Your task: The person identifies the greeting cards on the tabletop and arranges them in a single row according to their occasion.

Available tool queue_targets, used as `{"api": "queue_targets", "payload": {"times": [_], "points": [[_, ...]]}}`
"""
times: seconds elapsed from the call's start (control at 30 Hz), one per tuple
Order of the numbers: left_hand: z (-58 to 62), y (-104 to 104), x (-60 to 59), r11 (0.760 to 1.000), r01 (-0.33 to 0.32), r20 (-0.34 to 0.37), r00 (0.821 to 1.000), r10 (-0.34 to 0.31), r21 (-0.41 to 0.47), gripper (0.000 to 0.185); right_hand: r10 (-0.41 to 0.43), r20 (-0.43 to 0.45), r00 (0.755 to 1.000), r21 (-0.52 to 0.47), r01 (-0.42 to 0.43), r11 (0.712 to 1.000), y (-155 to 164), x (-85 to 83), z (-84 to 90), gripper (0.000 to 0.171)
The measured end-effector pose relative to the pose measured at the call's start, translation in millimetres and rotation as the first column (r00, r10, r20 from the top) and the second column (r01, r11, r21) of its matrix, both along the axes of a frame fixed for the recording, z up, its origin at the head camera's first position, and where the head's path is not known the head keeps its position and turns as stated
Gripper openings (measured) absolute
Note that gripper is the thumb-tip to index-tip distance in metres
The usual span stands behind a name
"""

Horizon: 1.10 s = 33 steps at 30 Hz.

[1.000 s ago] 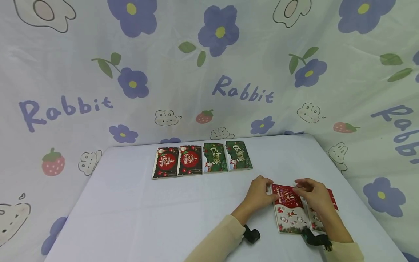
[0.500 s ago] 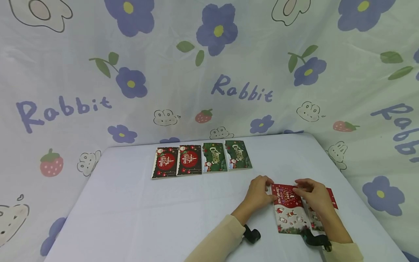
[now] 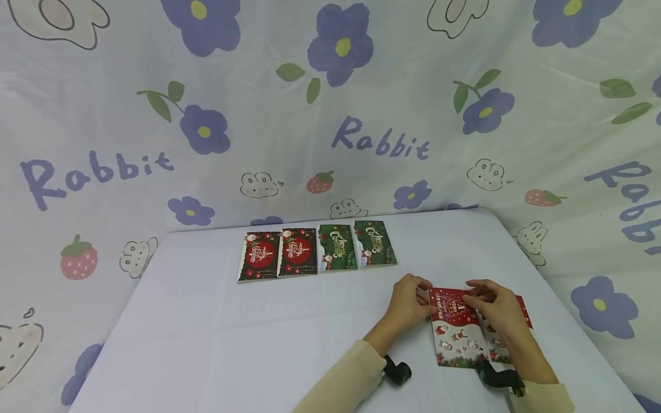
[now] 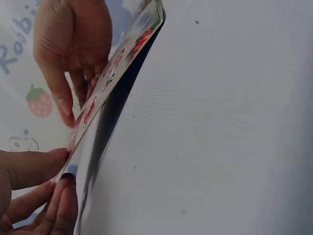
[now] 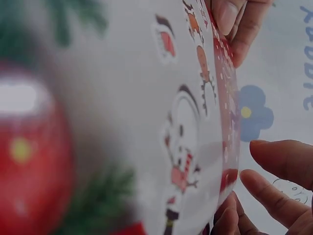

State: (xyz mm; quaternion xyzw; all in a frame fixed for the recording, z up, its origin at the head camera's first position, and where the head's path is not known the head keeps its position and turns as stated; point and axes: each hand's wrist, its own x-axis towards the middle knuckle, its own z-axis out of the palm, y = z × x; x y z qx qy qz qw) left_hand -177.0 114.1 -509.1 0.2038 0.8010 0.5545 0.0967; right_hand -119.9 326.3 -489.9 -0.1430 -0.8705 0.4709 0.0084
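Observation:
A red Christmas card [image 3: 454, 335] with small Santa figures lies tilted at the near right of the white table [image 3: 217, 332], its far end raised. My left hand [image 3: 424, 298] pinches its far left corner between thumb and fingers. My right hand [image 3: 472, 299] holds the far right part of the same card. In the left wrist view the card [image 4: 120, 68] stands off the table with a shadow beneath it, my left hand [image 4: 61, 169] nips its corner and my right hand [image 4: 73, 83] curls over its edge. A second red card [image 3: 521, 312] lies partly under my right hand.
A row of several Christmas cards lies at the back of the table: two dark red ones [image 3: 279, 253] on the left and two green ones [image 3: 356, 245] on the right. A flower-and-rabbit cloth [image 3: 335, 115] hangs behind. The table's right edge [image 3: 568, 321] is close.

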Motion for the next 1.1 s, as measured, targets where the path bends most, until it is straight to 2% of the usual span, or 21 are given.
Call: {"api": "queue_targets", "payload": {"times": [0.33, 0.63, 1.1], "points": [[-0.9, -0.6, -1.6, 0.997, -0.018, 0.053, 0.998, 0.015, 0.071, 0.043, 0.031, -0.006, 0.999, -0.006, -0.031, 0.999, 0.1, 0.6, 2.1, 0.047], [-0.4, -1.4, -0.3, 0.998, -0.024, 0.042, 0.999, 0.021, 0.056, 0.04, 0.043, 0.028, 0.999, -0.005, -0.043, 0.999, -0.7, -0.6, 1.7, 0.046], [-0.5, -4.3, 0.1, 0.998, -0.024, 0.042, 0.999, 0.022, 0.059, 0.039, 0.034, -0.012, 0.999, -0.009, -0.034, 0.999, -3.9, -0.1, 0.3, 0.04]]}}
